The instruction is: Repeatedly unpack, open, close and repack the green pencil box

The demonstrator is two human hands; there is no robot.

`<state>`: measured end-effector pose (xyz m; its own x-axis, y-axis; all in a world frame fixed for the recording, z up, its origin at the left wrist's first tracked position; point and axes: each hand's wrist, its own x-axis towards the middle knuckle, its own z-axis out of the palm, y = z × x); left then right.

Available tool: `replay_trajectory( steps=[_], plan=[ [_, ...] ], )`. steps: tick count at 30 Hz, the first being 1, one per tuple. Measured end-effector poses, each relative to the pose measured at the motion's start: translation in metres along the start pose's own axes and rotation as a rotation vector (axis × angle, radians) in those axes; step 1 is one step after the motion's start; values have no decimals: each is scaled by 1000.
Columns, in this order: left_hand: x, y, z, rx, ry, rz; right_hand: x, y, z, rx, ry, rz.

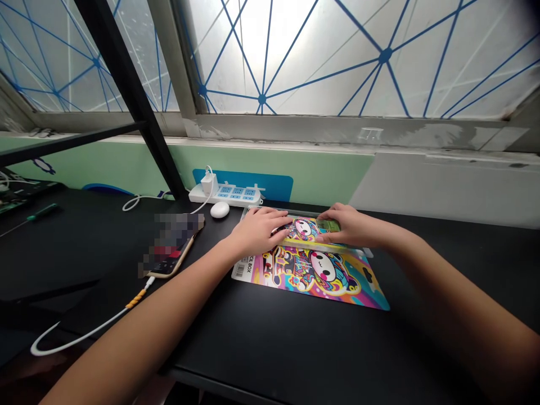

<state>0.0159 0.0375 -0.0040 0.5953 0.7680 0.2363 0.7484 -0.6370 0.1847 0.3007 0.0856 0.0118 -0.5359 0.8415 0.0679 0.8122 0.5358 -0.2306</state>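
A colourful pencil box (pixel 304 228) with a cartoon character printed on it lies on the black table. Along its near side is a bright printed card (pixel 324 273), with a barcode and the letters "CIL BOX" at its left end and a hang hole at its right. My left hand (pixel 264 229) rests on the left part of the box, fingers stretched out flat. Across the box's right end, my right hand (pixel 341 225) grips with thumb on the near side and fingers on the far side. A greenish patch (pixel 329 225) shows between them; I cannot make out what it is.
Behind the hands stand a white power strip (pixel 238 194) with a plugged-in charger and a round white case (pixel 220 210). A phone (pixel 172 261) on a white cable lies left of my left forearm. Further left are a screwdriver (pixel 42 212) and a black frame post (pixel 126 84).
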Motion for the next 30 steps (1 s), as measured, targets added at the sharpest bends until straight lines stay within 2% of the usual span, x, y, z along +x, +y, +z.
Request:
replay_trajectory(
  steps=[6, 10, 15, 19, 22, 24, 28, 30],
  plan=[
    [-1, 1, 0, 0, 33, -10, 3, 0, -1, -45, -77, 30],
    [-4, 5, -2, -3, 55, -43, 1, -4, -1, -63, -41, 23],
    [-11, 6, -10, 38, 116, -112, -7, -13, 2, -90, 109, -13],
    [-19, -8, -22, 42, 142, -166, -20, -22, 9, -70, 202, -8],
    [-22, -20, -29, 30, 131, -137, -31, -30, 13, -50, 305, -28],
    [-22, -21, -34, 32, 126, -96, -41, -35, 13, -49, 356, -63],
    [-29, 0, -45, 68, 179, -9, -69, -42, 7, -96, 551, -177],
    [-43, 16, -49, 79, 280, 67, -92, -44, 7, -147, 644, -250]
  ],
)
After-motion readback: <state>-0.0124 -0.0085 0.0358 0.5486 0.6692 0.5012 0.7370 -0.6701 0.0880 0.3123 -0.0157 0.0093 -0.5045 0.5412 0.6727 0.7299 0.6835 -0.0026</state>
